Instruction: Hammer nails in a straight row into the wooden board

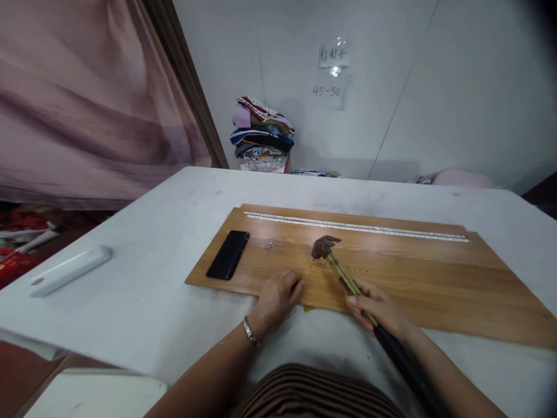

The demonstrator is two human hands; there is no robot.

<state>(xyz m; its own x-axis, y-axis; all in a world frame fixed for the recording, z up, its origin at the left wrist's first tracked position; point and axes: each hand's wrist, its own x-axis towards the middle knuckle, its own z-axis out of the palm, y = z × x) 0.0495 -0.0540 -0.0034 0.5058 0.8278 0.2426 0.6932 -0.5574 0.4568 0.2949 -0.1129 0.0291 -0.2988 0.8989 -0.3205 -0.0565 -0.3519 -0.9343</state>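
Observation:
My right hand [378,306] is wrapped round a claw hammer [344,277], partway along its black and yellow handle. The hammer's rusty head [324,247] is over the middle of a brown wooden board [426,276], close above or touching it; I cannot tell which. Curled at the board's near edge, my left hand [279,293] lies with its fingers closed; what is under them, if anything, is hidden. A small heap of nails [271,245] lies on the board beyond my left hand. Small dark marks dot the wood near the hammer head.
A black phone [228,255] lies at the board's left end. Two white strips [357,226] run along its far side. On the white table [143,244], a white oblong object [72,270] rests at left. Folded cloths [263,136] are stacked by the wall.

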